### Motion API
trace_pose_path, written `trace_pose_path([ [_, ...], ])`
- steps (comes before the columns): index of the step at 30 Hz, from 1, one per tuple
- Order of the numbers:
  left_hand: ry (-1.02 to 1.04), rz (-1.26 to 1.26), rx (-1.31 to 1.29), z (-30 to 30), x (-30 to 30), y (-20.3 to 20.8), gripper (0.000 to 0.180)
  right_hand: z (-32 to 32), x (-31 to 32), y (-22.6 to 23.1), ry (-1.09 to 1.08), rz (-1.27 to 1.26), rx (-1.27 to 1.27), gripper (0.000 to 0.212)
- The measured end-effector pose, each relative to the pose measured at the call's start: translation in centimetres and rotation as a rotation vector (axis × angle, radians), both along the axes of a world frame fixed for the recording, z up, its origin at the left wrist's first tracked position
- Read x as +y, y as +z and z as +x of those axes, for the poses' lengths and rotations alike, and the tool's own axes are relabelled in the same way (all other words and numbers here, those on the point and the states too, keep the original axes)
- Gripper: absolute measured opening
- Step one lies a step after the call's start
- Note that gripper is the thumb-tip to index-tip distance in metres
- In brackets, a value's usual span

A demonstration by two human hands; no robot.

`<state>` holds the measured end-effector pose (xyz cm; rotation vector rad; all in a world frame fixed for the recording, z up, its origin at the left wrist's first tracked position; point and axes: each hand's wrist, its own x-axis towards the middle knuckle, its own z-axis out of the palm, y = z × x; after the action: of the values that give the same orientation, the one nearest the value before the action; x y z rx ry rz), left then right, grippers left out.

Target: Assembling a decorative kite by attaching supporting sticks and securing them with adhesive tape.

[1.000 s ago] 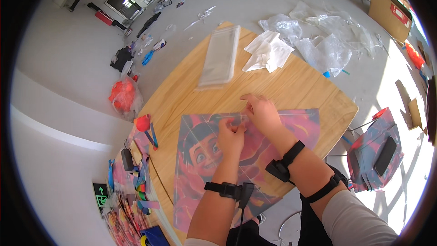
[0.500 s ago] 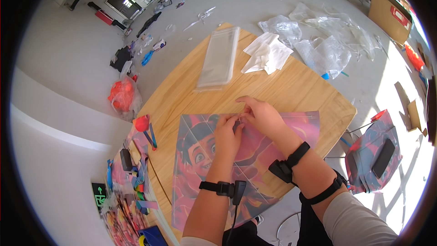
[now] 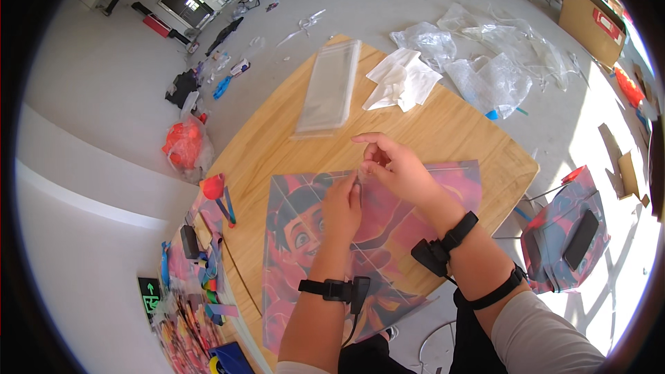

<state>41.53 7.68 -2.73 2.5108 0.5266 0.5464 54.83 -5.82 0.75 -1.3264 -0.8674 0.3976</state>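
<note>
A large printed sheet (image 3: 305,197) with a colourful cartoon face lies flat on the round-edged wooden table (image 3: 263,142), hazy and crossed by pale lines. At the middle of its far edge, my left hand (image 3: 341,211) is closed, thumb and fingers pinching that edge. Just beyond and to the right, my right hand (image 3: 396,170) has its thumb pressed to curled fingers while the index finger points left. Whatever lies in that pinch is too small to make out. Black straps with small dark units ring both forearms.
Clear plastic sleeves (image 3: 327,90) and crumpled white sheets (image 3: 402,79) lie on the table's far part. Crumpled clear plastic (image 3: 488,79) covers floor beyond. A stool (image 3: 564,242) with a dark phone-like slab (image 3: 580,239) stands right; cluttered materials (image 3: 187,325) lie left.
My right hand has lifted slightly away from the sheet's far edge and from my left hand. My left hand has shifted a little left and stays at the edge.
</note>
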Motion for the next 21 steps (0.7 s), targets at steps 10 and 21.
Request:
trace_pose_path([
  [10, 0.097, -0.866, -0.089, 0.2, -1.2, 3.2, 0.02, 0.4, 0.2, -0.4, -0.013, -0.045, -0.009, 0.048],
  [21, 0.317, -0.979, -0.06, 0.4, -1.7, 1.7, 0.024, -0.7, 1.8, -2.5, -0.203, -0.251, -0.125, 0.044],
])
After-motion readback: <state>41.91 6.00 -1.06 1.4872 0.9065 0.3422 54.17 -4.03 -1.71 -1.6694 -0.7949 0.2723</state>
